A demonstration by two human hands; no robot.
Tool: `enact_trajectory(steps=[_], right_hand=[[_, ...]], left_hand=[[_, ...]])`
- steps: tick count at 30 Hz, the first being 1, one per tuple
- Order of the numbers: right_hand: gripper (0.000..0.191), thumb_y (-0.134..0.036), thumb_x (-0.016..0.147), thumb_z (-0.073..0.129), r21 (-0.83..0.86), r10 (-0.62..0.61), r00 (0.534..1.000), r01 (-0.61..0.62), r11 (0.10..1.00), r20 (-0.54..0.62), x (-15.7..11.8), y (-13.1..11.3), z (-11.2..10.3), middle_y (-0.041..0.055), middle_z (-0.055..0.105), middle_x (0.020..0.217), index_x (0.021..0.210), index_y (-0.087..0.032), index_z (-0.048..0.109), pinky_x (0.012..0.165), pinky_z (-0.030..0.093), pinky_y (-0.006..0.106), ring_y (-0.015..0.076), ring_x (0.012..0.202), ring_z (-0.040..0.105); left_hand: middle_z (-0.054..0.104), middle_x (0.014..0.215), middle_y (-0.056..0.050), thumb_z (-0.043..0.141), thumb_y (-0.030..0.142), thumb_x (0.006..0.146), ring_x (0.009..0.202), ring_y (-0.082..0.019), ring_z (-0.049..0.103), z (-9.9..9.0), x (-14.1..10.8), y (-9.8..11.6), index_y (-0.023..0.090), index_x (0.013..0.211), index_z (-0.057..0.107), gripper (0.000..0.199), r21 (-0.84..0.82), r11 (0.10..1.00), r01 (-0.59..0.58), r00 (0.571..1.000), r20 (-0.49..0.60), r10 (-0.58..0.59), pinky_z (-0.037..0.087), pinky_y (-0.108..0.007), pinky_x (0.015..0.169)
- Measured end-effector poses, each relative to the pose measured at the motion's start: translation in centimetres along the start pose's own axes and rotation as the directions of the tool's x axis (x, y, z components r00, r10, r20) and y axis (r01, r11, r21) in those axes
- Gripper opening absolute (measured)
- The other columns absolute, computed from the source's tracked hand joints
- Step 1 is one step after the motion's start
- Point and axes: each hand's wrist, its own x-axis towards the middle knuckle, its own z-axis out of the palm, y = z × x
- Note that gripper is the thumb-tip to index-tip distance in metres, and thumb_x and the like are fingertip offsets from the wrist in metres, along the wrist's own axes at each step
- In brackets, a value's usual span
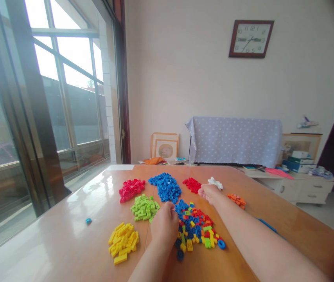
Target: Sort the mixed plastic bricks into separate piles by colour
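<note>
My left hand (165,222) is closed, its fingers curled, between the light green brick pile (144,207) and the mixed pile of colored bricks (194,225). Anything in its fingers is hidden. My right hand (210,193) reaches farther out, its fingers pressed together beside the small red pile (192,185). I cannot make out what it holds, if anything. Just beyond it lie white pieces (215,183). Blue round pieces (167,187) are heaped ahead of my left hand. A pinkish-red pile (132,189) and a yellow brick pile (123,241) lie to the left.
Orange bricks (236,201) lie right of my right forearm, with a flat blue object (269,226) nearer. A lone blue piece (88,221) sits on the glossy wooden table (52,244). Behind stand a cloth-covered object (234,141) and a white cabinet (307,192).
</note>
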Motion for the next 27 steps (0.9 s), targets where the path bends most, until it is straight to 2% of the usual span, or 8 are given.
enact_trajectory(steps=[3,6,9,14,18,22,27], right_hand=[[0.021,-0.023,0.087,0.063,0.028,-0.038,0.999,0.039,0.999,-0.027,-0.3,-0.1,-0.7,0.0076,0.067,0.089,0.106,-0.014,0.060,0.069,0.057,0.030,0.0152,0.076,0.066],[0.016,-0.013,0.078,0.065,0.051,-0.084,0.996,0.085,0.995,-0.018,-1.5,-0.2,-1.7,0.0027,0.063,0.068,0.092,-0.017,0.058,0.060,0.056,0.025,0.0124,0.059,0.063],[0.016,-0.012,0.074,0.064,0.071,-0.118,0.992,0.115,0.991,0.034,-3.7,-0.3,-2.8,0.0010,0.062,0.065,0.088,-0.017,0.057,0.055,0.055,0.022,0.0105,0.053,0.061],[0.019,-0.016,0.075,0.063,0.113,-0.150,0.975,0.133,0.985,0.161,-8.4,-0.8,-5.0,0.0018,0.064,0.068,0.094,-0.017,0.060,0.052,0.052,0.020,0.0094,0.054,0.060],[0.024,-0.018,0.072,0.065,0.115,-0.197,0.945,0.172,0.978,0.262,-11.7,-1.1,-6.2,0.0013,0.064,0.069,0.096,-0.017,0.061,0.047,0.045,0.018,0.0082,0.052,0.055],[0.023,-0.021,0.071,0.061,0.019,-0.220,0.933,0.223,0.975,0.286,-13.7,-0.4,-6.4,-0.0026,0.057,0.063,0.094,-0.018,0.061,0.042,0.033,0.017,0.0063,0.047,0.045],[0.020,-0.023,0.073,0.053,-0.300,-0.172,0.916,0.290,0.909,0.363,-14.0,1.0,-6.9,-0.0041,0.054,0.059,0.090,-0.017,0.063,0.043,0.028,0.019,0.0075,0.046,0.040]], left_hand=[[0.071,0.095,-0.001,0.042,0.025,0.089,0.091,-0.019,0.064,0.1,0.0,-0.2,0.028,0.097,0.062,0.022,-0.017,1.000,0.002,1.000,-0.013,-0.003,0.038,-0.025,0.069],[0.071,0.094,-0.002,0.043,0.025,0.088,0.091,-0.020,0.065,0.2,0.0,-0.2,0.027,0.097,0.062,0.021,-0.029,1.000,0.004,1.000,-0.019,-0.005,0.038,-0.025,0.069],[0.071,0.095,-0.002,0.043,0.023,0.087,0.093,-0.021,0.065,0.1,0.1,-0.2,0.028,0.097,0.063,0.022,-0.043,0.999,0.007,1.000,-0.020,-0.007,0.039,-0.026,0.070],[0.072,0.099,-0.003,0.044,0.024,0.087,0.093,-0.021,0.065,0.0,0.3,-0.1,0.027,0.100,0.064,0.024,-0.059,0.998,0.038,0.999,-0.008,-0.039,0.041,-0.025,0.073],[0.072,0.103,-0.003,0.045,0.024,0.087,0.093,-0.020,0.065,0.2,0.4,-0.5,0.027,0.102,0.065,0.025,-0.059,0.997,0.040,0.999,0.005,-0.040,0.043,-0.024,0.074],[0.072,0.101,-0.005,0.045,0.023,0.086,0.094,-0.020,0.065,0.3,0.6,-0.7,0.026,0.101,0.066,0.026,-0.036,0.999,0.036,0.999,0.022,-0.035,0.044,-0.024,0.078],[0.072,0.099,-0.005,0.046,0.021,0.086,0.091,-0.020,0.066,0.2,0.4,-0.6,0.025,0.103,0.066,0.027,0.012,0.999,0.029,0.997,0.067,-0.030,0.045,-0.024,0.077]])
